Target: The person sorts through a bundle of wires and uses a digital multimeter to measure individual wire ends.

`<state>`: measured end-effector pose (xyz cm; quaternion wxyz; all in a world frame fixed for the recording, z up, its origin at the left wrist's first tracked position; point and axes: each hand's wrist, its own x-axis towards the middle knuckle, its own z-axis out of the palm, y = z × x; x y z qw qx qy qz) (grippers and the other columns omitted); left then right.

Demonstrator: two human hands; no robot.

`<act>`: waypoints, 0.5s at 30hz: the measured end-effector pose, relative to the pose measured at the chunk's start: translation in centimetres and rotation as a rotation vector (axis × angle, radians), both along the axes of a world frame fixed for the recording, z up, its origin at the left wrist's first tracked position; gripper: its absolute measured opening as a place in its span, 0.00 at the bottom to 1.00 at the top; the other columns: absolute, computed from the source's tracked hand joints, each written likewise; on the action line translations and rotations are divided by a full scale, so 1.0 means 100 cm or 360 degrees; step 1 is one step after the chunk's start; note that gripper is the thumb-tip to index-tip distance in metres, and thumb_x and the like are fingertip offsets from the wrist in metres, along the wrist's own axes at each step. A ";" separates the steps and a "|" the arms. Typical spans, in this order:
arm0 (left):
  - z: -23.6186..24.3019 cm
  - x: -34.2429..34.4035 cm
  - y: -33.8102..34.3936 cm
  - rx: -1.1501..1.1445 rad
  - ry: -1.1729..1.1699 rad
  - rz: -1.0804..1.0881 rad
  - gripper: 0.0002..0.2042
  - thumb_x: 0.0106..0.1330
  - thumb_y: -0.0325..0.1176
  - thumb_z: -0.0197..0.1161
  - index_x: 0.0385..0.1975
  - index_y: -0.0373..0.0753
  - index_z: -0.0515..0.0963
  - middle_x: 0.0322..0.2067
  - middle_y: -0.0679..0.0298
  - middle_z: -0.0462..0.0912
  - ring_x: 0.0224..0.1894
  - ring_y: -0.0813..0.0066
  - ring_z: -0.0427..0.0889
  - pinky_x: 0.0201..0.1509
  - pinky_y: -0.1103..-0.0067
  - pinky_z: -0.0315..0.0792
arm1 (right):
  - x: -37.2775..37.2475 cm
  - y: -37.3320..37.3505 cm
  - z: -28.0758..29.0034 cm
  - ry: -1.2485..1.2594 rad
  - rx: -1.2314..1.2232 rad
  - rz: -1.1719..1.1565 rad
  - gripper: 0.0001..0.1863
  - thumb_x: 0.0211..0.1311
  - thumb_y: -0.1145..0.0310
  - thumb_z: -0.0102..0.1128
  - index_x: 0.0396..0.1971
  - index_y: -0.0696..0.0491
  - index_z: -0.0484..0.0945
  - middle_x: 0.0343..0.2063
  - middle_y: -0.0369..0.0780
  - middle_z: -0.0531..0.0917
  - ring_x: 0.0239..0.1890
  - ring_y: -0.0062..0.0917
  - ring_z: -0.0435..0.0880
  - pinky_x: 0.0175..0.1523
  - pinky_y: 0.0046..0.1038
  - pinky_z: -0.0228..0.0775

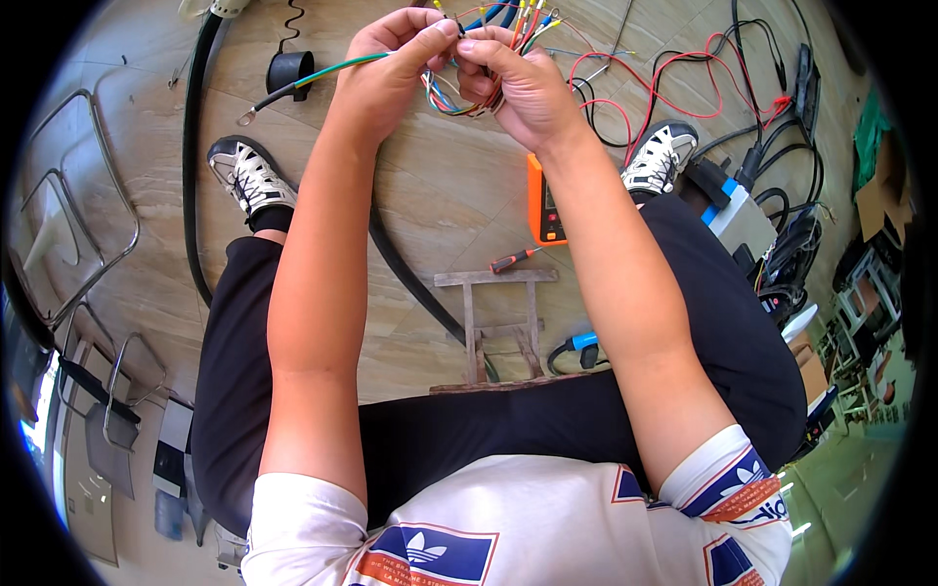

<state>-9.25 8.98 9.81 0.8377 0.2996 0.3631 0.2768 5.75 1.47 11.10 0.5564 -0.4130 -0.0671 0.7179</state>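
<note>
Both my hands are raised at the top, pinching close together on a bundle of thin coloured wires (441, 98) with small yellow-ended terminals fanning upward. My left hand (396, 68) has thumb and fingers closed on the bundle near a small dark piece; a green cable (349, 64) with a black sleeve and ring lug (247, 115) sticks out to its left. My right hand (518, 90) has its fingers curled around the wires beside it, thumb on top. Part of what both hold is hidden by the fingers.
An orange meter (544, 200), red-handled screwdriver (508, 261), wooden stool frame (496, 276) and black hose (410, 269) are on the tiled floor. Black cup (289, 78) lies upper left; metal chairs (103, 195) stand left. Red and black leads (684, 68), grey-blue box (733, 215) and cardboard (879, 190) are right.
</note>
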 end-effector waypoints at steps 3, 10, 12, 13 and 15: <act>-0.002 -0.002 0.001 0.0030 -0.0044 -0.0042 0.05 0.66 0.29 0.60 0.37 0.36 0.77 0.31 0.68 0.79 0.33 0.82 0.73 0.42 0.83 0.70 | -0.003 0.000 0.004 -0.0057 -0.0017 -0.0031 0.06 0.59 0.68 0.63 0.30 0.55 0.79 0.20 0.32 0.77 0.21 0.16 0.74 0.27 0.19 0.66; 0.006 -0.003 0.003 0.0129 0.0126 -0.0111 0.06 0.67 0.31 0.59 0.36 0.36 0.76 0.29 0.68 0.78 0.33 0.82 0.73 0.44 0.82 0.69 | -0.002 0.000 0.006 0.0026 -0.0093 -0.0145 0.09 0.63 0.67 0.59 0.36 0.58 0.79 0.26 0.35 0.81 0.28 0.19 0.79 0.34 0.22 0.73; 0.005 -0.004 0.003 0.0168 0.0148 -0.0152 0.06 0.67 0.31 0.58 0.36 0.36 0.76 0.29 0.68 0.79 0.34 0.82 0.73 0.44 0.83 0.69 | 0.001 -0.001 0.003 0.0074 -0.0052 -0.0163 0.08 0.63 0.68 0.59 0.37 0.57 0.78 0.27 0.36 0.81 0.29 0.19 0.80 0.36 0.24 0.74; 0.002 -0.006 0.004 0.0183 0.0135 -0.0182 0.06 0.67 0.31 0.58 0.36 0.36 0.76 0.29 0.68 0.79 0.34 0.82 0.73 0.44 0.83 0.68 | 0.002 -0.001 0.001 0.0098 -0.0031 -0.0171 0.08 0.63 0.69 0.59 0.37 0.57 0.77 0.27 0.36 0.81 0.29 0.20 0.80 0.37 0.25 0.75; 0.004 -0.005 0.004 0.0214 0.0132 -0.0256 0.06 0.67 0.31 0.58 0.36 0.36 0.76 0.30 0.67 0.79 0.34 0.82 0.73 0.44 0.83 0.68 | 0.002 -0.003 -0.008 0.0194 -0.0050 -0.0251 0.07 0.62 0.70 0.60 0.37 0.55 0.76 0.27 0.36 0.81 0.30 0.21 0.81 0.38 0.27 0.76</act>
